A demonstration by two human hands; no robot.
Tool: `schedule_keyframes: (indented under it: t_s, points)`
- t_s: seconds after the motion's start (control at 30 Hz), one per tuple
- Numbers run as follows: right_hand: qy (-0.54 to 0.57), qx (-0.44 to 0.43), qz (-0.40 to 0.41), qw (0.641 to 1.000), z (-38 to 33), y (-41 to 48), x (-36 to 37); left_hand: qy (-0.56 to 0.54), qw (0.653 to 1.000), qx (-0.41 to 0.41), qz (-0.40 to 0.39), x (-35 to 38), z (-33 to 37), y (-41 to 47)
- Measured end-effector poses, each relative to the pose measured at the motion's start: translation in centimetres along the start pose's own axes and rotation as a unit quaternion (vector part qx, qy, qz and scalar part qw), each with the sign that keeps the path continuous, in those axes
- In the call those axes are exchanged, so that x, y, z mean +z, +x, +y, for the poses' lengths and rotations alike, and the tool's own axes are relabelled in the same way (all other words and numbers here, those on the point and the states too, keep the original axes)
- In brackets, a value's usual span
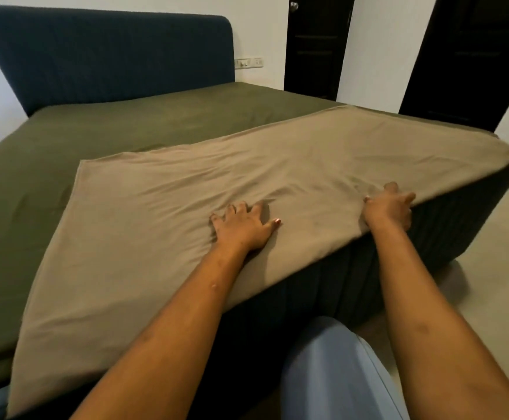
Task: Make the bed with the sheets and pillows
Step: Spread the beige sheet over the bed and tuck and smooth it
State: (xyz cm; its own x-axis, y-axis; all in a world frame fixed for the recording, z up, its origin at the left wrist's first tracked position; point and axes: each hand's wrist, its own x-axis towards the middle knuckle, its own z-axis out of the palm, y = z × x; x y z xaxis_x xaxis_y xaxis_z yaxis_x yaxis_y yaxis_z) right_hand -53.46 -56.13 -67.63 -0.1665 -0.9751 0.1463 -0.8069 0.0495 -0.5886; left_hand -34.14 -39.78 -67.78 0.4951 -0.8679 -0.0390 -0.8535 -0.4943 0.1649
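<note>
Green sheet (126, 131) is on. Tan sheet (216, 165) sits crooked under the left grip (242, 227), which is spread flat; right grip (388, 207) clutches its edge. Spreading and pillows left to do, I'd guess.

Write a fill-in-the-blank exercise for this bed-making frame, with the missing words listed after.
1. The tan sheet lies over a ____ fitted sheet.
2. The left grip presses ____ on the tan sheet, fingers spread.
3. The right grip holds the tan sheet at the near ____ of the bed.
4. No ____ show on the bed.
Missing words: green; flat; edge; pillows.
</note>
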Motion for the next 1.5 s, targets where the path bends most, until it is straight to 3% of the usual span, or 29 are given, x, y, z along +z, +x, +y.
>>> schedule_keyframes:
  t_s: [0.13, 0.27, 0.33, 0.4, 0.5, 0.6, 0.77, 0.93, 1.13, 1.23, 1.3, 1.37, 1.4, 1.43, 1.5]
  points:
    - [0.043, -0.06, 0.025, 0.997, 0.9, 0.8, -0.4, 0.0, 1.0, 0.011, -0.006, 0.5, 1.1, -0.1]
    - [0.047, -0.05, 0.02, 0.997, 2.1, 0.6, -0.5, 0.011, 1.0, 0.022, -0.018, 0.2, 0.9, -0.5]
    - [-0.032, -0.024, 0.036, 0.999, 0.9, 0.3, -0.9, 0.011, 0.999, 0.026, -0.029, 0.2, 0.9, -0.5]
    - [-0.157, -0.06, 0.052, 0.984, -1.7, -0.5, -1.2, 0.015, 0.999, 0.033, -0.029, 0.3, 1.0, -0.5]
    - [-0.183, -0.173, -0.041, 0.967, -6.1, -3.6, 0.1, 0.016, 0.998, 0.064, -0.008, 0.7, 1.2, -0.3]
    - [-0.182, -0.212, -0.141, 0.95, -7.1, -7.2, 3.1, -0.006, 0.991, 0.127, 0.046, 1.0, 2.0, -1.2]
    - [-0.182, -0.242, -0.186, 0.935, -5.8, -6.2, 3.0, 0.028, 0.977, 0.201, 0.061, 0.5, 3.1, -2.5]
    - [-0.192, -0.25, -0.229, 0.921, -5.7, -4.5, 2.5, 0.098, 0.925, 0.324, 0.174, 0.3, 6.0, -4.6]
    - [-0.186, -0.237, -0.253, 0.919, -8.2, -3.6, 2.6, 0.008, 0.915, 0.367, 0.17, -0.8, 5.1, -5.0]
    - [-0.178, -0.276, -0.288, 0.899, -9.6, -3.5, 3.3, -0.11, 0.909, 0.395, 0.079, -1.1, 5.4, -6.2]
    - [-0.208, -0.305, -0.31, 0.876, -10.3, -4.2, 4.0, -0.191, 0.918, 0.33, -0.108, -1.2, 5.6, -7.0]
    - [-0.227, -0.325, -0.3, 0.867, -10.9, -5.0, 4.8, -0.307, 0.874, 0.241, -0.289, -2.5, 4.2, -6.8]
    - [-0.228, -0.345, -0.281, 0.866, -11.5, -5.3, 5.2, -0.355, 0.85, 0.216, -0.324, -3.6, 2.7, -6.4]
    - [-0.221, -0.366, -0.268, 0.863, -12.3, -5.8, 5.5, -0.399, 0.839, 0.2, -0.312, -4.9, 1.1, -5.8]
    - [-0.193, -0.423, -0.279, 0.84, -14.8, -7.5, 6.7, -0.46, 0.857, 0.14, -0.188, -7.2, -2.8, -3.7]
